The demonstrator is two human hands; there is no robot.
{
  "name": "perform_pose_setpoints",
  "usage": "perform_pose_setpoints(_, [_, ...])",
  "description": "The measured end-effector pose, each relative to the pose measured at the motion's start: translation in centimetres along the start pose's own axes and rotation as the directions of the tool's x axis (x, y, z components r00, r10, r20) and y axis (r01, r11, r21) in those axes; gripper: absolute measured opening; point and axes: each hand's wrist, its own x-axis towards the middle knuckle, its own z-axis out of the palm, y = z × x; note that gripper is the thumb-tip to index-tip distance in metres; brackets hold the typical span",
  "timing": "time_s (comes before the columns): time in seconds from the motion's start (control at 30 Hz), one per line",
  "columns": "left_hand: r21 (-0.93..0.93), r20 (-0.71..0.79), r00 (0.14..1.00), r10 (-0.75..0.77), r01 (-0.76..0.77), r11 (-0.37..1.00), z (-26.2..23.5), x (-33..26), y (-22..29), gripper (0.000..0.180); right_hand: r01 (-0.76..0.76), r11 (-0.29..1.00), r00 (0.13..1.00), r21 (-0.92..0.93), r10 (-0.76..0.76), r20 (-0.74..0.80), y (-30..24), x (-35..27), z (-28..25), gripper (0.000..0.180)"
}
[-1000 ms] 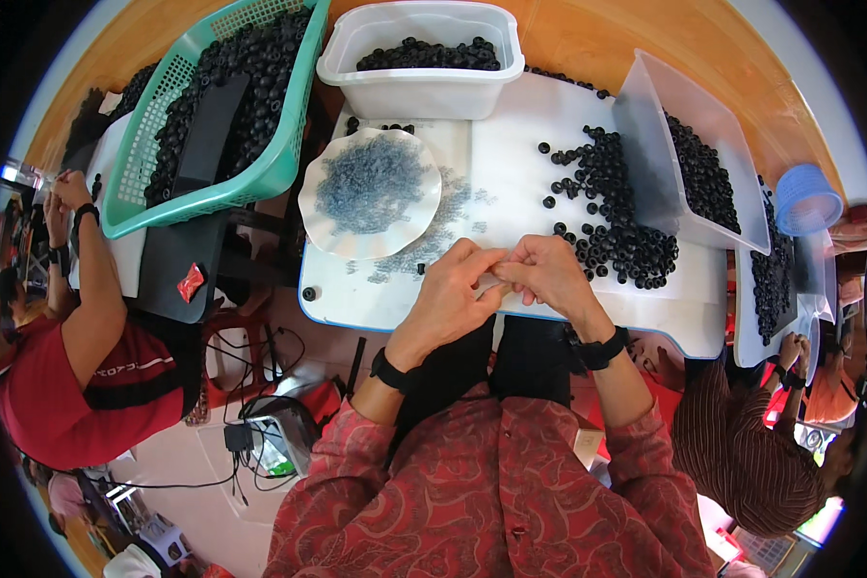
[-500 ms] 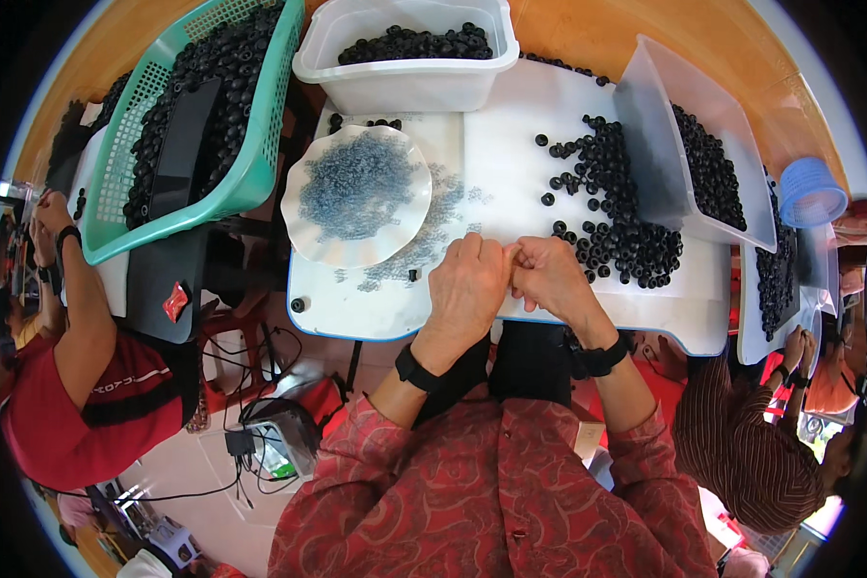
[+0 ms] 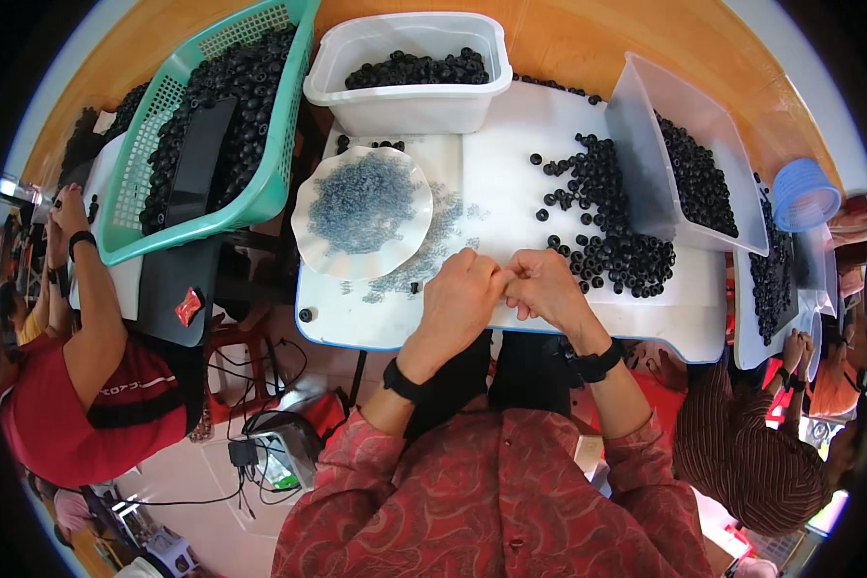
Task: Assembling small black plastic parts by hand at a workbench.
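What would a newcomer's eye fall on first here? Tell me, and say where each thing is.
Probably the big green basket at the upper left, heaped with black pieces. Next, the wavy-edged white plate of small clear rings, left of centre on the table. Then the left hand and right hand, fingertips together near the table's front edge.
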Motion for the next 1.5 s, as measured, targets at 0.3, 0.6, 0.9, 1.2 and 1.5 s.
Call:
perform_pose_setpoints(0.3, [-0.253,0.067,0.995,0.072,-0.053,0.966,-1.5,-0.7,-0.5,0.021,0.075,0.993,0.996,-0.091,-0.078,-0.031,-0.1,-0.3,0.3,0.025])
perform_pose_setpoints(0.6, [-0.104,-0.017,0.997,0.070,-0.072,0.992,-0.6,-1.4,0.2,0.022,0.124,0.985,0.985,-0.120,-0.137,-0.105,0.4,-1.0,1.1,0.025])
perform_pose_setpoints(0.9, [-0.216,-0.113,0.990,0.081,-0.104,0.971,-1.0,-2.2,0.4,0.025,0.200,0.973,0.956,-0.116,-0.220,-0.193,1.3,-1.8,2.6,0.025])
perform_pose_setpoints(1.2, [-0.539,-0.062,0.987,-0.146,0.090,0.837,-1.2,-2.5,-0.4,0.023,0.249,0.966,0.965,0.063,-0.242,-0.102,1.0,-3.4,2.5,0.013])
perform_pose_setpoints(1.5, [-0.935,0.300,0.911,-0.284,0.339,0.101,-2.9,-2.9,0.3,0.026,0.485,0.867,0.850,0.118,-0.435,-0.297,0.2,-6.2,3.8,0.015])
